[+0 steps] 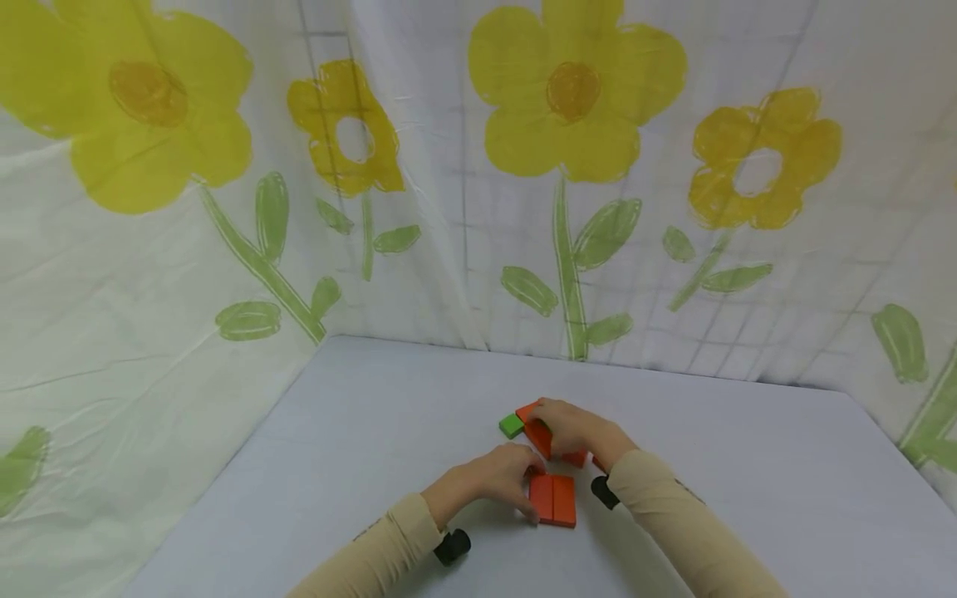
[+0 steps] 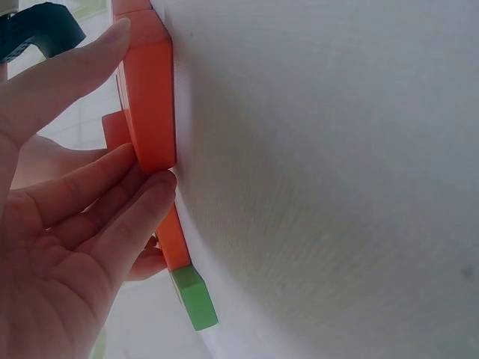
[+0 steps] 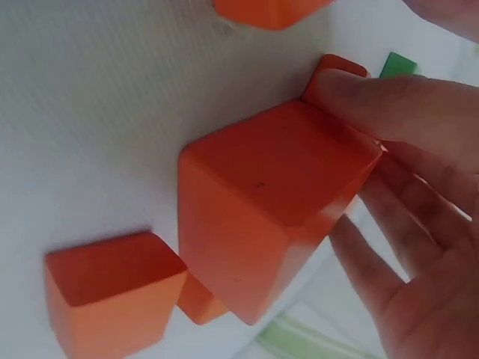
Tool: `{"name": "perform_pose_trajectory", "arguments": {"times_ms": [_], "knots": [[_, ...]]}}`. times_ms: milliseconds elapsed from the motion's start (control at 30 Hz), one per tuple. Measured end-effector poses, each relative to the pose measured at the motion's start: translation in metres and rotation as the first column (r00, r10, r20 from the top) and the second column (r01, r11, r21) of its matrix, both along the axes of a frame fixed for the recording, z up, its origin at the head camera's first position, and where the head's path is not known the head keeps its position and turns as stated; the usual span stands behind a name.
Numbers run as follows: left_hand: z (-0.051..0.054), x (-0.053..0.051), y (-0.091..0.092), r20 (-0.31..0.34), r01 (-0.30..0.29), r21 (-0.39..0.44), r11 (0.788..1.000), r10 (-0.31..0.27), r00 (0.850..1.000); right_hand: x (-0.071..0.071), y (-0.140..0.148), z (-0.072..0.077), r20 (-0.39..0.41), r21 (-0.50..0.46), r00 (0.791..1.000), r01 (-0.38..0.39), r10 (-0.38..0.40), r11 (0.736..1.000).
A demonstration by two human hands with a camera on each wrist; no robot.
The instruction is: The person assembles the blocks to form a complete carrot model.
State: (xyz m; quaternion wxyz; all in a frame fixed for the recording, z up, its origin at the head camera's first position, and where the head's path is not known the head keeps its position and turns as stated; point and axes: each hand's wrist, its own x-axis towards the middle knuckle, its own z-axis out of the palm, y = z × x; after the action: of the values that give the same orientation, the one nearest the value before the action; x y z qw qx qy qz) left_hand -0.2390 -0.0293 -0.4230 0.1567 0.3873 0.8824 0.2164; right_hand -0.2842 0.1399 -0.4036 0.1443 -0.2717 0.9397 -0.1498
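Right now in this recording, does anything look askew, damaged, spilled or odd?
Little stands out. In the right wrist view, the large red block has a dark speck, odd because the surface around it is plain. Whether it is dirt or damage, I cannot tell. No spill shows.

"How do the arms lie?"
"In the head view, the left forearm point(image 1: 374, 544) enters at the bottom, left of centre; the right forearm point(image 1: 691, 531) enters right of centre. Both are sleeved in beige."
"And the left hand point(image 1: 495, 473)?"
"Lower centre, pinching, its thumb point(image 2: 63, 82) spread well apart from its bent fingers point(image 2: 131, 232)."
"The right hand point(image 1: 577, 427)?"
"Slightly higher and farther right, also pinching, its thumb point(image 3: 389, 103) facing curved fingers point(image 3: 408, 224)."
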Motion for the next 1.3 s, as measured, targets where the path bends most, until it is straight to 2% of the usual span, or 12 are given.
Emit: {"name": "perform_pose_trajectory", "arguments": {"times_ms": [200, 333, 500, 600, 700, 867, 1100, 1300], "knots": [[0.0, 0.0, 0.0, -0.013, 0.001, -0.005, 1.0, -0.002, 1.0, -0.004, -0.005, 0.002, 0.028, 0.068, 1.0, 0.008, -0.01, 0.998], [-0.001, 0.0, 0.001, -0.009, 0.002, -0.004, 1.0, -0.002, 1.0, -0.004, -0.005, 0.003, 0.038, 0.069, 0.999, 0.004, -0.006, 0.998], [-0.002, 0.0, 0.001, 0.013, 0.007, 0.01, 1.0, -0.007, 1.0, -0.003, 0.003, 0.005, 0.005, -0.061, 0.999, -0.034, 0.034, 0.998], [-0.001, 0.0, 0.001, 0.007, 0.016, 0.016, 1.0, -0.016, 1.0, -0.002, 0.012, 0.01, -0.048, -0.154, 0.997, -0.061, 0.054, 0.986], [0.0, 0.0, 0.001, 0.006, 0.006, 0.011, 1.0, -0.006, 1.0, 0.002, 0.022, 0.015, -0.117, -0.208, 0.99, -0.096, 0.073, 0.973], [0.0, 0.001, 0.0, 0.003, -0.026, -0.014, 1.0, 0.026, 1.0, 0.015, 0.04, 0.019, -0.157, -0.238, 0.985, -0.105, 0.069, 0.966], [0.0, 0.004, 0.0, 0.016, -0.051, -0.03, 0.998, 0.051, 0.999, 0.039, 0.063, 0.012, -0.183, -0.234, 0.982, -0.093, 0.05, 0.968], [0.001, 0.004, 0.001, 0.011, -0.043, -0.028, 0.999, 0.043, 0.999, 0.061, 0.077, 0.006, -0.159, -0.239, 0.987, -0.042, 0.004, 0.97]]}}
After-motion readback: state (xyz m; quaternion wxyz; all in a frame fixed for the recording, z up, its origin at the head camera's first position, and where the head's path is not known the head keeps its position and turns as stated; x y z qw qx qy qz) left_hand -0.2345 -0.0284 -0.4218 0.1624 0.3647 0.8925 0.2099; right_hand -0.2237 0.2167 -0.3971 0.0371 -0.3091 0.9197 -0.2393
